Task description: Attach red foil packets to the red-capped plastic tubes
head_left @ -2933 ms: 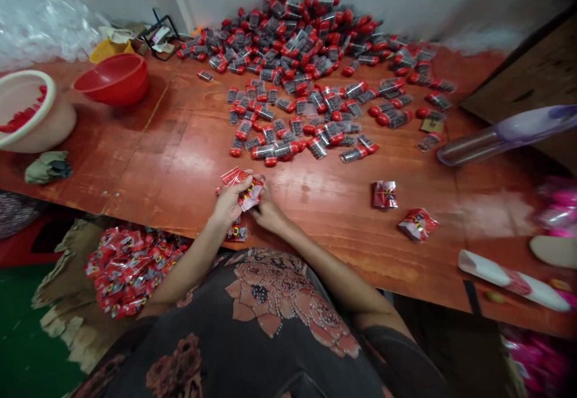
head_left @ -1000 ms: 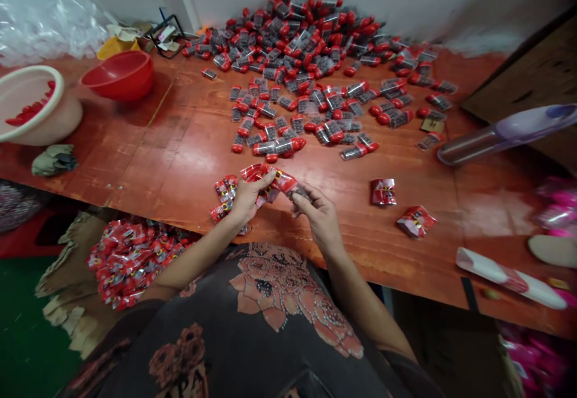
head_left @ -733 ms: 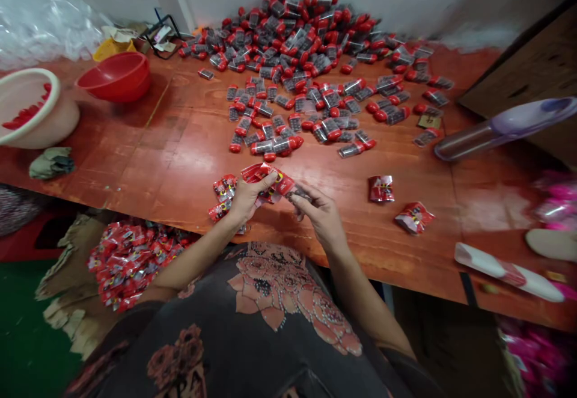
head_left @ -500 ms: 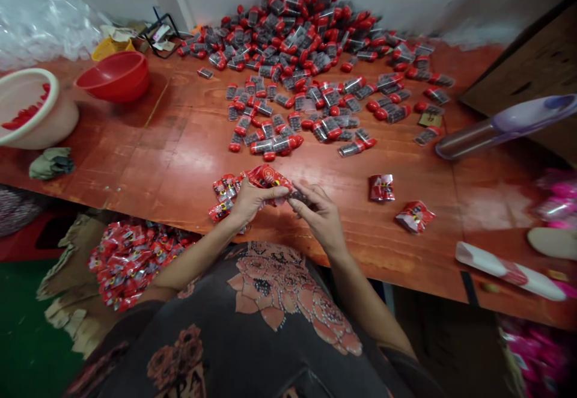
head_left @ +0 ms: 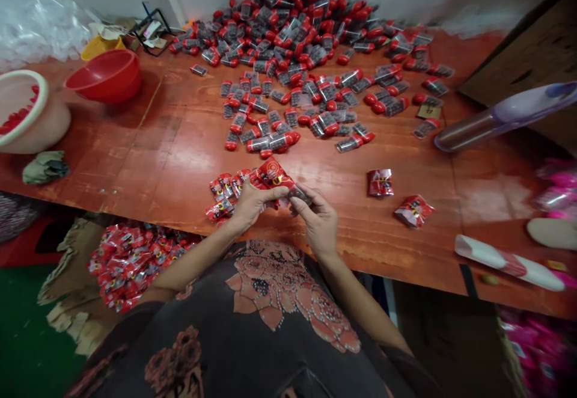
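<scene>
My left hand (head_left: 252,202) is closed on a red printed packet (head_left: 270,175) at the near edge of the red-brown table (head_left: 148,151). My right hand (head_left: 318,217) pinches a small clear tube (head_left: 298,192) whose end goes into the packet's mouth. A few more red packets (head_left: 223,192) lie by my left wrist. Further out is a scatter and a big heap of clear tubes with red caps (head_left: 297,43).
Two red packets (head_left: 380,183) (head_left: 413,210) lie to the right. A red bowl (head_left: 104,76) and a white basin (head_left: 22,115) stand at the left, with a rag (head_left: 45,166). A box of filled red packets (head_left: 130,260) sits below the table edge. A purple-capped bottle (head_left: 500,122) lies at right.
My right hand brought a tube from the scatter to the packet held in my left hand and has been pushing it in; the two hands have closed together.
</scene>
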Demonstrator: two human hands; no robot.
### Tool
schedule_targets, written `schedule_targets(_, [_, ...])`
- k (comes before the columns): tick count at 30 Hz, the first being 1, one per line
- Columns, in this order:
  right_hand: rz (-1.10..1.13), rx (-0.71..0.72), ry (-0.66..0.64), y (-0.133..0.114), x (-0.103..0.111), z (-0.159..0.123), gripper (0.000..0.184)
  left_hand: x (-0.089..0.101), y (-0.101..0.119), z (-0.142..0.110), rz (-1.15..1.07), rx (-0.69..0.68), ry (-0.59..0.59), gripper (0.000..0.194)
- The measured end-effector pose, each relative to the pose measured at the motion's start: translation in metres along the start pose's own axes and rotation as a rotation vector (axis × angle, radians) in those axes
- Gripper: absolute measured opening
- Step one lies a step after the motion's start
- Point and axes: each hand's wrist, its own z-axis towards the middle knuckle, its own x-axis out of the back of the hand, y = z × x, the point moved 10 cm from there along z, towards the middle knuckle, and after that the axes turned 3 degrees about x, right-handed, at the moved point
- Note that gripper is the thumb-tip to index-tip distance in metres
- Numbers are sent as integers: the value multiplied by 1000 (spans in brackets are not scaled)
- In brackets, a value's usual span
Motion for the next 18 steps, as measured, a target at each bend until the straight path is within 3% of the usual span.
schedule_targets(4, [-78, 66, 32, -7, 4, -2, 31, -1, 2, 0, 5, 7, 13, 23])
schedule_targets(10, [104, -131, -33, 16, -1, -2, 28, -5, 3, 1, 49, 77, -53, 24])
schedule_targets(16, [-192, 98, 35, -2, 8, -1, 31, -3, 0, 2, 90, 25, 3, 21])
schedule_targets(18, [-204, 96, 44, -2, 7, -1, 31, -3, -4, 2, 105, 25, 14, 22])
